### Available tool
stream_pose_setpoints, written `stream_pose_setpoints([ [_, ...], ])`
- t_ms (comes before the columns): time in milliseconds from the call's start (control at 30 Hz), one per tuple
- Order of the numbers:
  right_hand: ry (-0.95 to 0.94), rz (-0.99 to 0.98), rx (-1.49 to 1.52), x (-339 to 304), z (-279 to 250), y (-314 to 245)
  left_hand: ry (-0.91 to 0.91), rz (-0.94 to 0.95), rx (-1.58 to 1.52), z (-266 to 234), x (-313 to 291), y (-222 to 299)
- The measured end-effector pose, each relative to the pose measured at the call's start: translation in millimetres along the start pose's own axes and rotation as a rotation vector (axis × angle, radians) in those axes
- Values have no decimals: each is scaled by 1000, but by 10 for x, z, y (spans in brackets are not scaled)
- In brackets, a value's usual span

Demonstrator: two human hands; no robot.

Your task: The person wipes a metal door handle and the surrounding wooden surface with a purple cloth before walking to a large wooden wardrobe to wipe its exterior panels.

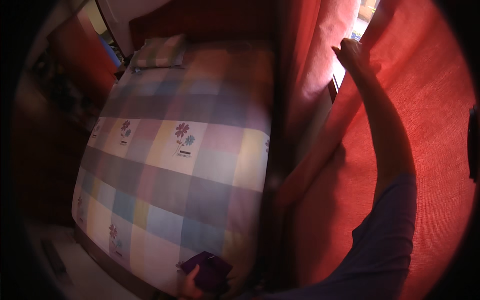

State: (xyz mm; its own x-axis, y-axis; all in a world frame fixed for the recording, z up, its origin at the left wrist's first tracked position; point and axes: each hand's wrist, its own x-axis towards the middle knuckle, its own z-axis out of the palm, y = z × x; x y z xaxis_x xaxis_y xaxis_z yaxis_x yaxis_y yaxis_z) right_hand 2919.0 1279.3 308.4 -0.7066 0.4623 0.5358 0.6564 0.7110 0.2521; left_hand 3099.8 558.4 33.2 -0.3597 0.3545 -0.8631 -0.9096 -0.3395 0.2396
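My right arm reaches up along the red curtain (pixel 425 130) on the right. At its far end my right hand (pixel 351 54) is closed at the curtain's edge, beside a bright gap. Low in the view, my left hand (pixel 190 286) holds a dark purple, flat, folded thing (pixel 209 270), with the thumb on its near side. Whether that thing is cloth or a pouch, I cannot tell. It is held over the near end of the bed (pixel 165 175), which has a checked sheet with printed flowers.
A checked pillow (pixel 159 51) lies at the bed's far left, before a dark headboard (pixel 200 22). Another red curtain panel (pixel 312 55) hangs across the gap. A dark narrow space runs between bed and curtain. Pale floor (pixel 95 265) shows at the lower left.
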Motion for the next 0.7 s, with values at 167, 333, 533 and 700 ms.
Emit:
stream_pose_setpoints([
  [167, 181, 439, 450, 918, 1115, 848, -114, 143, 7, -84, 309, 146],
  [333, 85, 594, 594, 950, 1296, 34, 89, 267, 0, 234, 97, 187],
  [533, 730, 321, 847, -179, 1194, -412, -22, 241, 26, 216, 183, 294],
  [700, 666, 487, 1059, -1191, 146, -1200, -85, 159, -14, -141, 7, 272],
])
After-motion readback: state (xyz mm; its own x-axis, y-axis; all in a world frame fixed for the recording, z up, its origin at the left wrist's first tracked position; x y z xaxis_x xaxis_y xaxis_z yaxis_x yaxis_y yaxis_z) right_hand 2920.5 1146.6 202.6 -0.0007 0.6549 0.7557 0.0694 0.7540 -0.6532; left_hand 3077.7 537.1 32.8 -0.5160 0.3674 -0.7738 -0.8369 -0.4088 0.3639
